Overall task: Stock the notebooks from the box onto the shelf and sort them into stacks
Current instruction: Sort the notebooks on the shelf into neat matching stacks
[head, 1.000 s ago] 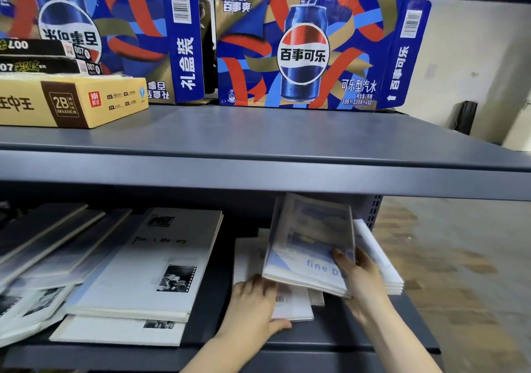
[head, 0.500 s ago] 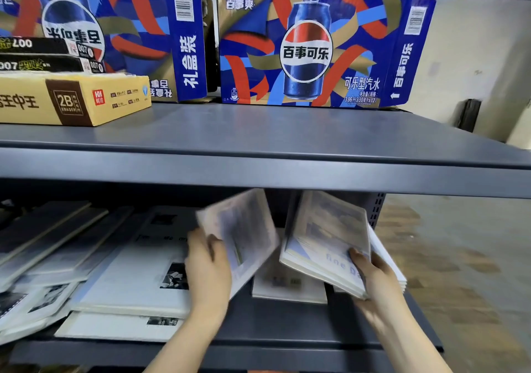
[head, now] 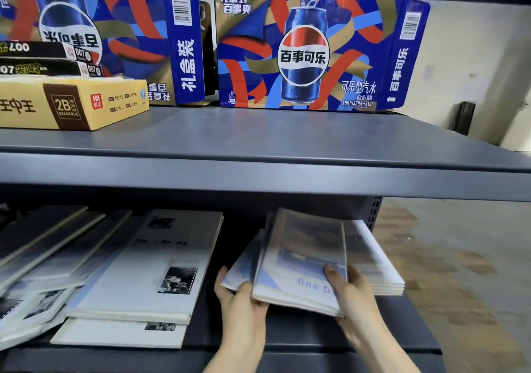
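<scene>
On the lower shelf (head: 301, 341), my right hand (head: 349, 292) grips a tilted bundle of blue-and-white "fine Day" notebooks (head: 304, 257), thumb on the top cover. My left hand (head: 240, 301) holds another notebook of the same kind (head: 242, 269) by its near edge, slid in under the bundle's left side. A flat stack of similar notebooks (head: 376, 266) lies behind to the right. Left of my hands sits a stack of white "Time Memory" notebooks (head: 149, 269) with black-and-white photos.
More notebooks (head: 48, 246) lie fanned and untidy at the far left of the lower shelf. The upper shelf (head: 258, 168) overhangs closely, carrying two cola cartons (head: 310, 51), a yellow eraser box (head: 71, 104) and black boxes. Bare floor lies to the right.
My left hand, which held a notebook raised over the white stack, has brought it right and down to the bundle's left side. The right hand's bundle has tilted lower.
</scene>
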A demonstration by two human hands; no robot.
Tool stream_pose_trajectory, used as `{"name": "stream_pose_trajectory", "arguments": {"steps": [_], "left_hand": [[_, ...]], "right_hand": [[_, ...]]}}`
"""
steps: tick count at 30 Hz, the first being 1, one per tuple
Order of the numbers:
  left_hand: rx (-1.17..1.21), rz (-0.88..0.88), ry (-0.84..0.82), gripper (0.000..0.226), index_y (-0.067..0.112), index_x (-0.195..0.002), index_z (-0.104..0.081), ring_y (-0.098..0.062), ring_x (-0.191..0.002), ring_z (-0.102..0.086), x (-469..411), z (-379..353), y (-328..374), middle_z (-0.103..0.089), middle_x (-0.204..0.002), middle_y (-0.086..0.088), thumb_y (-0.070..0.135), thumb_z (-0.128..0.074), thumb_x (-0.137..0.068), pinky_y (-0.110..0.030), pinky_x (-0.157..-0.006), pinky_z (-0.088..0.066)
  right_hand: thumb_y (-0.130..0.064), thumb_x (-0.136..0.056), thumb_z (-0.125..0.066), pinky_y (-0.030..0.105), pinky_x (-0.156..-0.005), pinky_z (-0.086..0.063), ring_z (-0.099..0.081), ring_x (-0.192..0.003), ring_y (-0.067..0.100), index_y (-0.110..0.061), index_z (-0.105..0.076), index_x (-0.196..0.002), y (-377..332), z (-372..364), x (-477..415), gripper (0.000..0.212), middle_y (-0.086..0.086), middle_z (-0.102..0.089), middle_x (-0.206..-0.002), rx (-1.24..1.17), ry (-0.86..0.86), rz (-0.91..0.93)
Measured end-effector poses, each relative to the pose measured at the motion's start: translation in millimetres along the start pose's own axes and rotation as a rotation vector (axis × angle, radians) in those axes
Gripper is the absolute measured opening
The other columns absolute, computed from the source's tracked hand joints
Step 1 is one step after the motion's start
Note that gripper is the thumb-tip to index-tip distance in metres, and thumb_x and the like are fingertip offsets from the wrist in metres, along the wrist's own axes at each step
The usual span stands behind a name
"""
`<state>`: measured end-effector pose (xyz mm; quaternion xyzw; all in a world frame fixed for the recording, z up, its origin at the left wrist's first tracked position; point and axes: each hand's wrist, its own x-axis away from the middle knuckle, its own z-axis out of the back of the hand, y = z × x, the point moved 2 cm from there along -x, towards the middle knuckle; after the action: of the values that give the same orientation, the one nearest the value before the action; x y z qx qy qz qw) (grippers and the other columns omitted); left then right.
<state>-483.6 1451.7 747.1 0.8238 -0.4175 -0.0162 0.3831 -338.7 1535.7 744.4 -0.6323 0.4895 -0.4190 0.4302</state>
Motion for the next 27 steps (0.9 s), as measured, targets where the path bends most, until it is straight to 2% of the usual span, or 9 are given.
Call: {"name": "stream_pose_trajectory", "arguments": {"steps": [4,6,10,15,16,18,21,24,27], "left_hand": [[-0.205,0.128,0.058,0.028,0.003,-0.120,-0.048,-0.035,-0.101,-0.060,-9,21,-10,-0.061,-0.115,-0.021,0.007,-0.034,-0.097,-0.041,-0.075,-0.051],[-0.364,0.179,0.074,0.027,-0.005,-0.109,-0.054,-0.037,-0.095,-0.062,-13,29,-12,-0.064,-0.106,-0.025,0.012,-0.036,-0.097,-0.041,-0.073,-0.053],[-0.767,0.093,0.040,0.021,0.002,-0.108,-0.053,-0.023,-0.080,-0.058,-18,31,-10,-0.061,-0.092,-0.013,0.017,-0.047,-0.095,-0.038,-0.078,-0.049],[-1.091,0.024,-0.126,0.038,0.009,-0.120,-0.045,-0.011,-0.087,-0.047,-24,20,-2,-0.047,-0.087,0.011,0.035,-0.053,-0.093,-0.027,-0.079,-0.040],[-1.139,0.031,-0.158,0.042,0.009,-0.121,-0.043,-0.010,-0.087,-0.046,-24,17,-1,-0.046,-0.087,0.012,0.039,-0.053,-0.092,-0.024,-0.074,-0.038],[-1.207,0.051,-0.194,0.050,0.007,-0.121,-0.043,-0.009,-0.087,-0.046,-28,15,0,-0.048,-0.092,0.009,0.045,-0.053,-0.090,-0.021,-0.065,-0.037],[-1.249,0.096,-0.199,0.054,0.006,-0.118,-0.044,-0.012,-0.095,-0.049,-30,15,-3,-0.051,-0.104,0.002,0.051,-0.052,-0.089,-0.022,-0.068,-0.039],[-1.186,0.168,-0.232,0.059,0.010,-0.116,-0.052,-0.013,-0.101,-0.057,-32,18,-10,-0.060,-0.109,0.001,0.059,-0.054,-0.083,-0.023,-0.079,-0.043],[-1.050,0.210,-0.302,0.035,0.014,-0.109,-0.061,-0.012,-0.094,-0.065,-31,17,-12,-0.069,-0.102,0.001,0.042,-0.058,-0.089,-0.018,-0.070,-0.050]], "right_hand": [[-0.005,-0.091,-0.056,0.050,-0.087,-0.053,-0.069,-0.088,0.032,-0.005,-0.063,-0.101,15,-7,2,0.012,0.014,-0.074,-0.093,0.148,-0.004,0.007],[-0.005,-0.091,-0.056,0.047,-0.088,-0.053,-0.069,-0.089,0.028,-0.010,-0.064,-0.101,23,-9,2,0.013,0.008,-0.074,-0.092,0.230,-0.029,-0.002],[-0.008,-0.092,-0.055,0.033,-0.079,-0.052,-0.067,-0.091,0.018,-0.018,-0.063,-0.102,29,-10,4,0.017,0.001,-0.073,-0.095,0.337,-0.056,-0.014],[-0.007,-0.090,-0.055,0.025,-0.060,-0.044,-0.060,-0.069,0.018,-0.003,-0.060,-0.090,20,-4,-4,0.007,0.010,-0.066,-0.075,0.634,-0.024,0.061],[-0.008,-0.090,-0.055,0.028,-0.063,-0.044,-0.060,-0.072,0.021,-0.002,-0.059,-0.089,19,-2,-6,0.007,0.009,-0.064,-0.075,0.698,-0.007,0.063],[-0.014,-0.089,-0.055,0.032,-0.074,-0.042,-0.059,-0.094,0.028,-0.006,-0.054,-0.094,21,-1,-8,0.009,0.011,-0.065,-0.095,0.898,0.015,0.063],[-0.038,-0.093,-0.048,0.033,-0.091,-0.037,-0.041,-0.122,0.032,-0.017,-0.046,-0.116,20,-5,0,0.031,0.011,-0.048,-0.126,1.319,0.041,0.021],[-0.044,-0.093,-0.044,0.036,-0.097,-0.035,-0.039,-0.121,0.034,-0.018,-0.042,-0.127,17,-10,8,0.043,0.011,-0.036,-0.129,1.299,0.073,-0.033],[-0.039,-0.093,-0.049,0.034,-0.095,-0.038,-0.043,-0.118,0.037,-0.013,-0.042,-0.127,20,-9,6,0.044,0.015,-0.037,-0.127,1.211,0.072,-0.066]]}}
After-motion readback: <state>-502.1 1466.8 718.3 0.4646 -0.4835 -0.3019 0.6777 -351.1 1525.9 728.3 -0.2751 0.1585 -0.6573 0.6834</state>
